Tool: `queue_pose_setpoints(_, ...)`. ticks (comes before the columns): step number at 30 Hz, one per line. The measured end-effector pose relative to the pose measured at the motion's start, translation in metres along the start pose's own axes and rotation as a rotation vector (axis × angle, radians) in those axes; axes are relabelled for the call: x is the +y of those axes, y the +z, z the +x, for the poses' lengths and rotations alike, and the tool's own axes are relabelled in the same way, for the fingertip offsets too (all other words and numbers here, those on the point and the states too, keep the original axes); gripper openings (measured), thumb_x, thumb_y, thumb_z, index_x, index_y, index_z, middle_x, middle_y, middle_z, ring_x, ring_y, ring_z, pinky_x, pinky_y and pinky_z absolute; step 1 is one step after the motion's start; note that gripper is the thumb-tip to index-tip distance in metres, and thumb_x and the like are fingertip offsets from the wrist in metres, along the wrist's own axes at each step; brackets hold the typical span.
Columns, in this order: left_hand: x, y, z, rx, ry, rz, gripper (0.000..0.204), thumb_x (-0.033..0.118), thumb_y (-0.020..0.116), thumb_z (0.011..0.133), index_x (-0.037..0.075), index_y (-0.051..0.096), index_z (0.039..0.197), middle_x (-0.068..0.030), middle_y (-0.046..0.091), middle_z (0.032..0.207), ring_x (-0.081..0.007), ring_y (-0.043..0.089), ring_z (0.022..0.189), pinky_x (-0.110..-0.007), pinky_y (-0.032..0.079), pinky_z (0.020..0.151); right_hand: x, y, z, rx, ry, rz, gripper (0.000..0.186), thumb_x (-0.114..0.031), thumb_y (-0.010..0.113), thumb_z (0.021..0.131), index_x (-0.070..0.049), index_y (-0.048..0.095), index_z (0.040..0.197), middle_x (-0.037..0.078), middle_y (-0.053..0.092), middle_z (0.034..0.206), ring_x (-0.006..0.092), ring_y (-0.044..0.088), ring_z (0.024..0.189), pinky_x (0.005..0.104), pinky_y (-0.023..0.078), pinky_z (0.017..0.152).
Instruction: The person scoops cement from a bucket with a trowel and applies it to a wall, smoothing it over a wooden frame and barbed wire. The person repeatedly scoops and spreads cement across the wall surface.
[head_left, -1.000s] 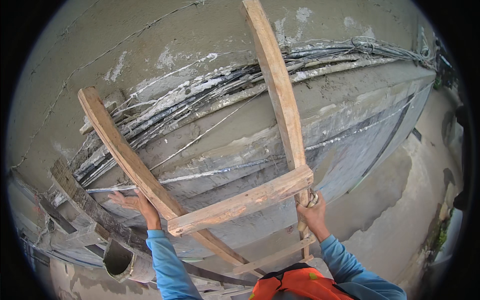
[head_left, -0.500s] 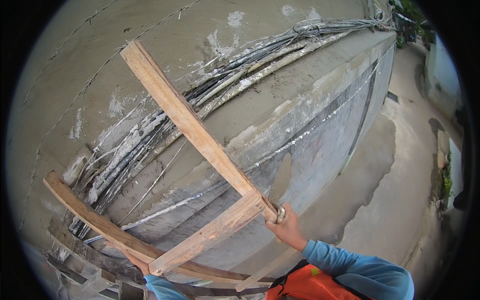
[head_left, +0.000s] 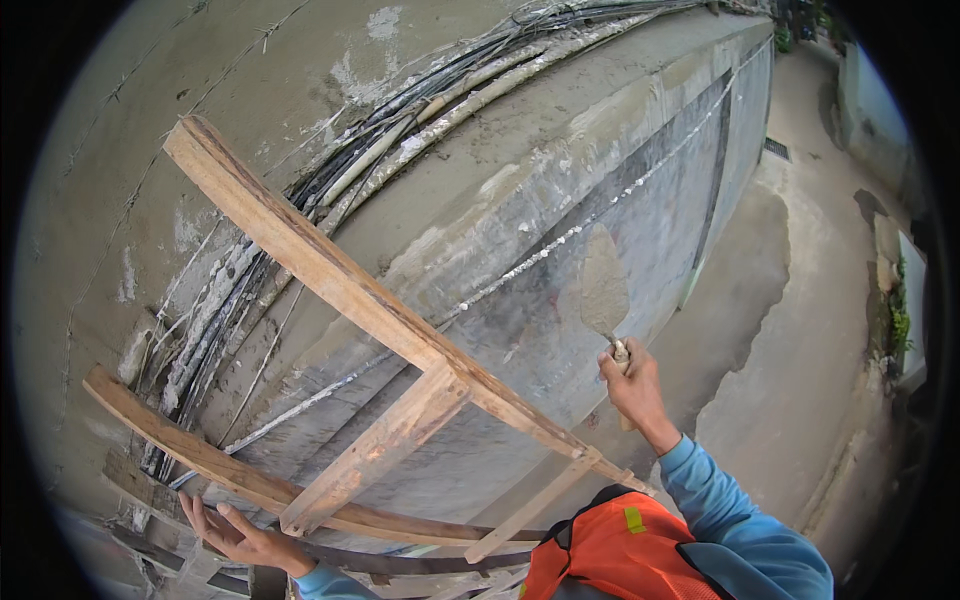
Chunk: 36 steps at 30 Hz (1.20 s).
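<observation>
My right hand (head_left: 636, 390) is wrapped round the handle of a pointed trowel (head_left: 604, 285), its grey, mortar-smeared blade aimed up and away from me. That hand is apart from the wooden ladder, to the right of its near rail (head_left: 320, 265). A flat wooden rung (head_left: 375, 455) joins this rail to the far-left rail (head_left: 200, 455). My left hand (head_left: 240, 538) lies beside the left rail, fingers spread and palm turned up, with nothing in it.
A bundle of cables and pipes (head_left: 440, 115) runs along a ledge against the rough plastered wall (head_left: 130, 180). Below the ledge is a grey wall face (head_left: 545, 330) with a whitish line (head_left: 590, 225). A paved lane (head_left: 770, 400) with a drain grate (head_left: 777, 149) lies at right.
My right hand has come off the ladder rail and moved right with the trowel, turning its blade into fuller view. My left hand has let go of the left rail and opened. The ladder has shifted left.
</observation>
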<state>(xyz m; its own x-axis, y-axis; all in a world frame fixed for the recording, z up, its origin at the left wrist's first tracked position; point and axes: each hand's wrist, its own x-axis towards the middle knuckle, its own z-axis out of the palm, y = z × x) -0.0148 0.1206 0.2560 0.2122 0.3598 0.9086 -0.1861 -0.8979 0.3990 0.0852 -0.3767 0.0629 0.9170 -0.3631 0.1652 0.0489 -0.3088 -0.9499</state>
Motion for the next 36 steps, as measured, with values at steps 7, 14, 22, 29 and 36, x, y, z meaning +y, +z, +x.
queue_pose_setpoints(7, 0.172, 0.149, 0.064, -0.374, 0.673, -0.069, 0.044, 0.009, 0.078, 0.095, 0.004, 0.065, 0.137, -0.0196, 0.062, 0.151, -0.0367, 0.058, 0.144, -0.051, 0.047, 0.121, -0.065, -0.041, 0.016, -0.086, 0.113, 0.371, 0.035, -0.017, 0.072, 0.102, -0.002, 0.056, 0.129, 0.008, 0.066, 0.081, 0.0166, 0.062, 0.061, 0.0345, 0.049, 0.058)
queue_pose_setpoints(14, 0.253, 0.309, 0.107, -0.522, 0.913, 0.540, 0.117, 0.049, 0.097, 0.074, 0.013, 0.036, 0.167, -0.0111, 0.050, 0.163, -0.0341, 0.046, 0.154, -0.061, 0.038, 0.127, -0.046, -0.030, -0.016, -0.062, -0.078, 0.064, 0.028, -0.012, 0.065, 0.107, -0.004, 0.054, 0.132, 0.001, 0.060, 0.085, 0.0061, 0.057, 0.065, 0.0251, 0.047, 0.053)
queue_pose_setpoints(22, 0.257, 0.349, 0.100, -0.594, 1.003, 0.821, 0.128, 0.059, 0.099, 0.068, 0.027, 0.032, 0.172, -0.0057, 0.050, 0.161, -0.0369, 0.053, 0.142, -0.069, 0.049, 0.108, -0.047, -0.051, -0.011, -0.034, -0.007, 0.307, 0.041, -0.011, 0.069, 0.105, -0.004, 0.055, 0.144, 0.004, 0.063, 0.094, 0.0097, 0.058, 0.073, 0.0293, 0.050, 0.064)
queue_pose_setpoints(29, 0.253, 0.355, 0.106, -0.638, 0.907, 0.603, 0.105, 0.030, 0.094, 0.072, 0.021, 0.041, 0.163, -0.0058, 0.058, 0.153, -0.0357, 0.063, 0.132, -0.070, 0.052, 0.105, -0.078, -0.052, 0.013, 0.005, -0.275, 0.103, 0.042, -0.007, 0.073, 0.098, -0.003, 0.060, 0.138, 0.019, 0.073, 0.107, 0.0274, 0.074, 0.089, 0.0380, 0.056, 0.078)
queue_pose_setpoints(36, 0.251, 0.363, 0.106, -0.667, 0.820, 0.519, 0.097, 0.024, 0.092, 0.072, 0.019, 0.045, 0.156, -0.0073, 0.064, 0.148, -0.0365, 0.066, 0.129, -0.070, 0.051, 0.106, -0.121, -0.049, 0.076, 0.078, -0.613, -0.063, 0.042, -0.007, 0.073, 0.095, -0.002, 0.065, 0.137, 0.022, 0.077, 0.116, 0.0419, 0.076, 0.097, 0.0477, 0.059, 0.082)
